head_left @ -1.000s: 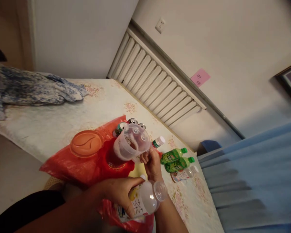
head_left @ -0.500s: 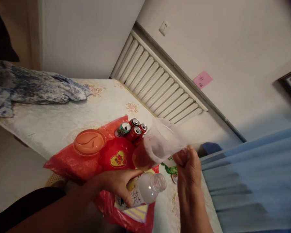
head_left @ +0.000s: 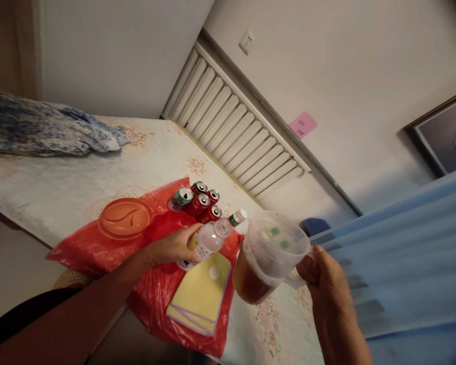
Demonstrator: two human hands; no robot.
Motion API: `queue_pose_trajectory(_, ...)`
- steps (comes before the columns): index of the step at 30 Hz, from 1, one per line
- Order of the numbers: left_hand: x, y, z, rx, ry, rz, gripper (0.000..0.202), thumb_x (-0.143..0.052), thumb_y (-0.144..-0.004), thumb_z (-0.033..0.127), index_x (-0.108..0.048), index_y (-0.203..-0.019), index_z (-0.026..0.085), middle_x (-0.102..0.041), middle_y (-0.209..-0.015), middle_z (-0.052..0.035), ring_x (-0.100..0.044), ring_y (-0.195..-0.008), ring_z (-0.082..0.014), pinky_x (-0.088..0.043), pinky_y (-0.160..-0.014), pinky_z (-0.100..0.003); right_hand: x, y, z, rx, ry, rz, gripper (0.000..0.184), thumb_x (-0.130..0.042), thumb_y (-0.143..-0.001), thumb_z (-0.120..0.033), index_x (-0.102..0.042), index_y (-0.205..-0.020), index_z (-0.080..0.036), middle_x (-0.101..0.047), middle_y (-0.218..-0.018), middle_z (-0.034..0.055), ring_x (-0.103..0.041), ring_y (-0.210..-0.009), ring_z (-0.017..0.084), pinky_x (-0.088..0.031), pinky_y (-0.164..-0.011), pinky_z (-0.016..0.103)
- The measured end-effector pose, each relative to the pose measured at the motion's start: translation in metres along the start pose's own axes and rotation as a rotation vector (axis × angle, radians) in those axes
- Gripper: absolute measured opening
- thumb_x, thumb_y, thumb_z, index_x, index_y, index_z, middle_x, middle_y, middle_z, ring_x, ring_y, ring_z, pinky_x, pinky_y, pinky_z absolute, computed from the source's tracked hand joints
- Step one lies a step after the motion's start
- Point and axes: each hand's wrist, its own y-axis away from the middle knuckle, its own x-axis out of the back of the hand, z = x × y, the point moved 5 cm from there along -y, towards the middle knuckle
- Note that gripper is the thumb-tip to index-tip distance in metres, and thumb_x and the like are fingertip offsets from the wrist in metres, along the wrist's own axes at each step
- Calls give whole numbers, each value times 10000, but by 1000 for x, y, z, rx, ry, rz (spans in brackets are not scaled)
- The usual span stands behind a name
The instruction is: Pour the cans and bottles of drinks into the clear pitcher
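A clear plastic bottle (head_left: 212, 237) with a printed white label is in my left hand (head_left: 179, 245), its fingers wrapped round the body. The bottle leans to the right and its open mouth faces up and right. My right hand (head_left: 323, 276) grips the handle of a translucent plastic jug (head_left: 268, 253). Brown liquid fills the lower part of the jug, with pale foam above it. The jug is slightly tilted and stands apart from the bottle. Below the bottle, a round white cap (head_left: 213, 272) lies on a folded yellow cloth (head_left: 199, 299).
Several drink cans (head_left: 201, 203) stand behind the bottle, near a green-and-white bottle cap (head_left: 238, 217). An orange round lid or dish (head_left: 124, 218) lies on a red plastic bag (head_left: 79, 243). A patterned cloth (head_left: 53, 129) rests at the table's left; a radiator (head_left: 235, 121) lines the wall.
The jug has moved down and right, away from the bottle, and is tilted less. My left hand has shifted up and left with the bottle, uncovering the yellow cloth and white cap.
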Motion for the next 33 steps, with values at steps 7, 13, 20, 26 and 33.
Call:
queue_pose_trajectory(7, -1, -4, 9, 41, -88, 69, 643, -683, -596, 225, -486, -1207, 219, -665, -1101, -16, -645, -985, -221, -510, -762, -253, -4, 0, 2, -42, 151, -142, 566, -658, -788, -581, -303, -511, -236, -202, -469, -96, -152, -427, 59, -140, -396, 221)
queue_pose_trajectory(13, 4, -7, 3, 26, -158, 117, 641, -698, -597, 199, -492, -1205, 213, -666, -1112, -28, -651, -1003, -231, -512, -772, -254, -12, -5, 2, -66, 257, -230, 562, -648, -793, -632, -341, -549, -230, -214, -477, -99, -144, -428, 53, -109, -411, 225)
queue_pose_trajectory(20, 3, -7, 5, 34, -197, 105, 639, -694, -615, 201, -486, -1219, 224, -668, -1130, -47, -659, -996, -234, -512, -742, -246, -16, -15, -3, -51, 386, -258, 560, -641, -794, -653, -346, -573, -231, -241, -473, -96, -175, -424, 55, -136, -406, 221)
queue_pose_trajectory(26, 2, -6, 6, 28, -194, 87, 614, -690, -638, 220, -488, -1217, 232, -666, -1131, -65, -661, -995, -252, -514, -746, -268, -27, -18, -10, -33, 434, -301, 550, -625, -795, -654, -367, -566, -226, -262, -466, -92, -182, -420, 54, -140, -405, 217)
queue_pose_trajectory(33, 4, -7, 3, 23, -227, 118, 632, -710, -608, 217, -503, -1205, 240, -671, -1126, -62, -661, -990, -258, -507, -741, -268, -34, -22, -19, 1, 536, -308, 555, -620, -761, -686, -393, -552, -225, -291, -465, -76, -200, -427, 64, -153, -396, 221)
